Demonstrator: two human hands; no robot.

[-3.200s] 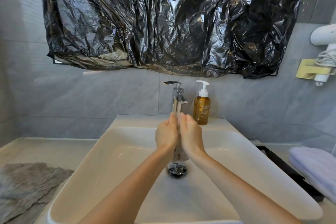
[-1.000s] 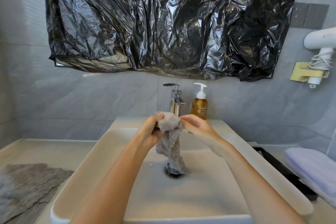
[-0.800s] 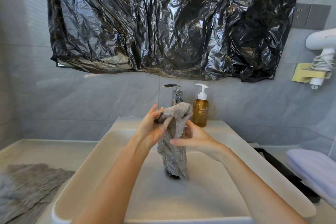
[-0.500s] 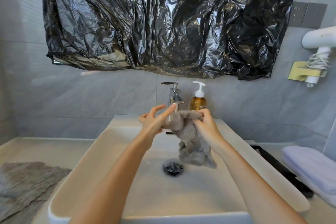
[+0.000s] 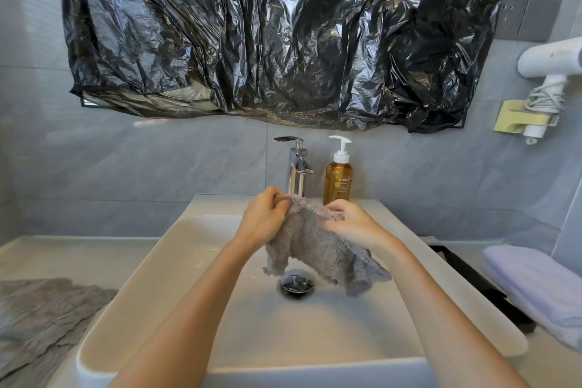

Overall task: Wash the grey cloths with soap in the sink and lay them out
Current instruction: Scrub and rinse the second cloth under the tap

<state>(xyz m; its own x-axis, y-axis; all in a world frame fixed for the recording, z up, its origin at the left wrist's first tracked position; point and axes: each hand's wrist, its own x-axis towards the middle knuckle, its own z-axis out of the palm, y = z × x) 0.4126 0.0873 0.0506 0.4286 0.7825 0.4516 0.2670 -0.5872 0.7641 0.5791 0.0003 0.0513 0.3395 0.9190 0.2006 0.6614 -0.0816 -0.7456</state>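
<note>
A crumpled black plastic sheet (image 5: 277,35) hangs over most of the wall behind. Below it the counter (image 5: 63,255) runs from edge to edge, and the white sink (image 5: 176,261) sits on its middle.

At the counter's left edge, a spread cloth (image 5: 41,318) lies flat and wrinkled, just beside the sink's left rim. It looks already laid out, though I cannot tell from here whether it has been washed. A folded lilac towel (image 5: 535,283) rests near the counter's right edge.

The held cloth (image 5: 318,249) hangs over the basin toward the sink's back rim, its lower corners dangling just above the drain (image 5: 297,284) without clearly touching it. It is partly opened, not bunched. No stream shows from the tap (image 5: 297,173), and no lather is visible. I judge the washing of this cloth to be well advanced, with the carrying over and laying out still to do.

The left hand (image 5: 263,224) has its fingers curled round the cloth's top left corner. The right hand (image 5: 352,225) pinches the top edge further right, so the cloth stretches between the two and falls below them. The soap bottle (image 5: 338,179) stands at the sink's back rim, right of the tap, untouched.
</note>
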